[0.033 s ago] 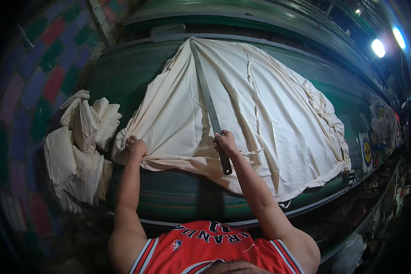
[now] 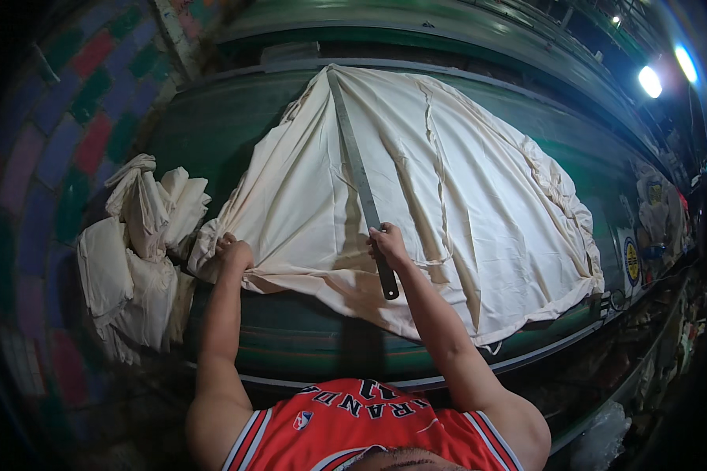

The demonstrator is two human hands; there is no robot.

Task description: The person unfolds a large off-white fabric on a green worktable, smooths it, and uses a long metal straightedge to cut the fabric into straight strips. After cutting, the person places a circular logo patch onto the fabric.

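A large cream cloth [image 2: 495, 228] with gathered edges lies spread and creased over a green table top [image 2: 204, 125]. A long, flat metal bar [image 2: 349, 145] rests lengthwise across it, its far end at the cloth's peak and its darker near end having a small hole. My right hand [image 2: 387, 244] grips this bar toward the near end, fingers wrapped round it. My left hand [image 2: 234, 253] is closed on the cloth's near left edge, where folds pull toward the fingers.
Folded cream cloths [image 2: 130, 275] are heaped at the table's left end, beside a multicoloured brick floor [image 2: 71, 157]. Another long green table [image 2: 369, 27] runs behind. At the right are clear plastic items [image 2: 656, 204] and bright lamps [image 2: 650, 82].
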